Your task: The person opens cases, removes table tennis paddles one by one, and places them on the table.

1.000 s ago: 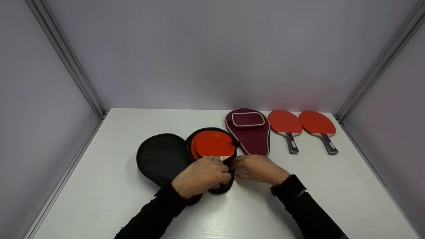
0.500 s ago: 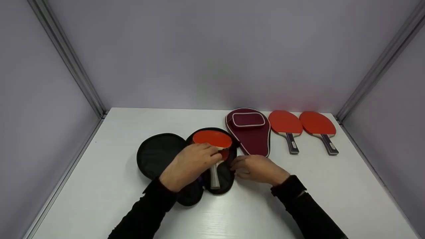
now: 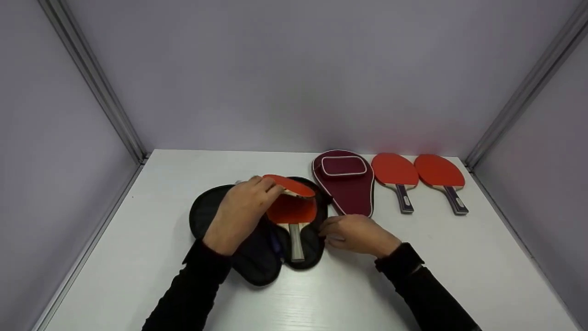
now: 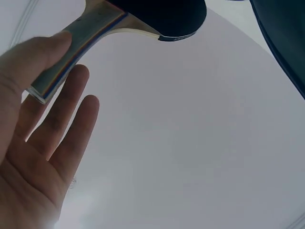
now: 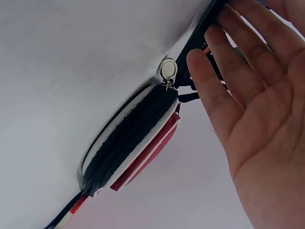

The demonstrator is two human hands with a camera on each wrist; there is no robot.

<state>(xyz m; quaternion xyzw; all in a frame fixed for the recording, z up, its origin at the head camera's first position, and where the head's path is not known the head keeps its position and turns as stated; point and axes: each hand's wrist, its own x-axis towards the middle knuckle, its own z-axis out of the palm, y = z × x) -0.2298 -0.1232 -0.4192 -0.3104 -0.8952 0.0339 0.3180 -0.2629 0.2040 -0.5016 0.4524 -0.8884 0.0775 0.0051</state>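
Observation:
My left hand (image 3: 245, 211) pinches the handle (image 4: 81, 45) of a red-faced table tennis paddle (image 3: 294, 186), raised and tilted over the black paddle case (image 3: 314, 248); its underside looks dark in the left wrist view. Below it, a second paddle (image 3: 296, 239) lies in the case, its blade partly hidden by the raised one and its pale handle towards me. The case stands unzipped, with its black lid flap (image 3: 252, 262) folded out to the left, partly under my left hand. At the case's right rim my right hand (image 3: 356, 234) holds the edge between thumb and fingers.
A maroon paddle case (image 3: 349, 191) with white piping and a metal zip pull (image 5: 168, 69) lies just behind my right hand. Two red paddles (image 3: 395, 170) lie side by side at the back right of the white table (image 3: 156, 184). Grey walls enclose the back and sides.
My left hand has lifted the upper paddle by its handle and drawn it up and left, tilting it and uncovering the paddle beneath. My right hand has stayed at the case's rim.

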